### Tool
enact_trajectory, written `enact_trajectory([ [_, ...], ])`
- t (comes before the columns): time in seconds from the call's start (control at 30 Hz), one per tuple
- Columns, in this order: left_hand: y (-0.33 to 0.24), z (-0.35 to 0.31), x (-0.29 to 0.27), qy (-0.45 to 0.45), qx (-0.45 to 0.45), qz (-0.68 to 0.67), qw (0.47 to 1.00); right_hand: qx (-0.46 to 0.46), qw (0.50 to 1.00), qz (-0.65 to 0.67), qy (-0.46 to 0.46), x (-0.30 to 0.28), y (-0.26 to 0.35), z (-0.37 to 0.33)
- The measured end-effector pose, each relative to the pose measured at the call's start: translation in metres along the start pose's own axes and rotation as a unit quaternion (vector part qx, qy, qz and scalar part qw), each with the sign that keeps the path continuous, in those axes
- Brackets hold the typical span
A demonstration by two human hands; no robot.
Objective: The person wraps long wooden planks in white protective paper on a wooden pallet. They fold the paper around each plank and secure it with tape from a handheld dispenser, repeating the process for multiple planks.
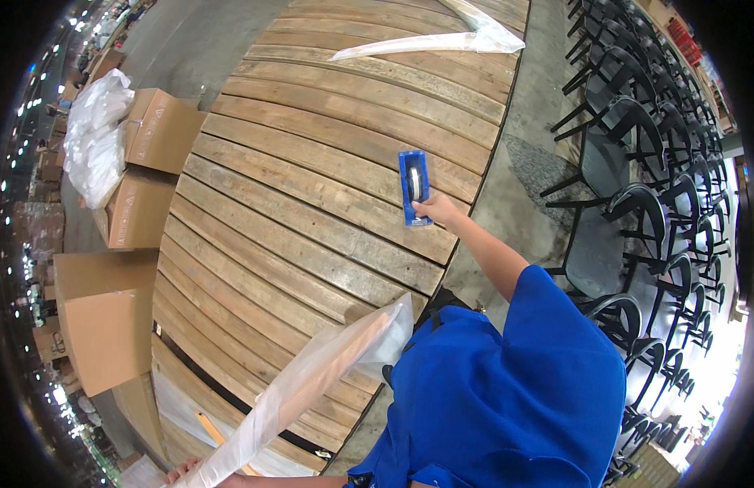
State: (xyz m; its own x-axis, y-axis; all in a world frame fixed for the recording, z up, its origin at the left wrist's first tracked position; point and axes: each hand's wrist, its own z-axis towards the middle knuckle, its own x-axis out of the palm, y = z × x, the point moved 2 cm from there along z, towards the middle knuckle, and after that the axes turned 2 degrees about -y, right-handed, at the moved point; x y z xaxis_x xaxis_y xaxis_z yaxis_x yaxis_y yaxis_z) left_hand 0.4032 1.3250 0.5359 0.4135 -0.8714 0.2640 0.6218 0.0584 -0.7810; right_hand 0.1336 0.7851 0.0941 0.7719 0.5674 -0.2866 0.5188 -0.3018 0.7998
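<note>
My right hand (434,209) reaches over the slatted wooden table (312,163) near its right edge. Its fingers close on the lower part of a blue rectangular holder (406,195) with a dark oval middle and a pale strip; its exact kind is unclear. At the lower left, my left hand (182,470) grips the end of a long pale piece wrapped in clear plastic (312,374). That piece slants across the table's near part toward my body, and its far end is covered by loose film. Part of my left hand is hidden by the wrapping.
Another plastic-wrapped angled piece (426,42) lies at the table's far end. Cardboard boxes (108,317) and a bundle of white plastic (98,138) stand along the left side. Rows of black chairs (605,163) line the floor on the right. An orange-yellow strip (210,427) lies near the left hand.
</note>
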Motion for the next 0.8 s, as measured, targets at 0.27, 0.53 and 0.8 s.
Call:
enact_trajectory([
  [0.27, -0.002, 0.020, -0.010, 0.102, 0.498, 0.335, 0.793, -0.046, 0.986, 0.040, -0.155, 0.035, 0.014, -0.070],
  [0.53, 0.031, 0.040, -0.042, 0.171, 0.068, -0.024, 0.983, 0.063, 0.962, -0.163, -0.208, 0.052, -0.041, -0.083],
  [0.8, 0.065, 0.047, -0.079, 0.140, -0.124, -0.148, 0.971, 0.123, 0.931, -0.295, -0.175, 0.043, -0.026, -0.052],
])
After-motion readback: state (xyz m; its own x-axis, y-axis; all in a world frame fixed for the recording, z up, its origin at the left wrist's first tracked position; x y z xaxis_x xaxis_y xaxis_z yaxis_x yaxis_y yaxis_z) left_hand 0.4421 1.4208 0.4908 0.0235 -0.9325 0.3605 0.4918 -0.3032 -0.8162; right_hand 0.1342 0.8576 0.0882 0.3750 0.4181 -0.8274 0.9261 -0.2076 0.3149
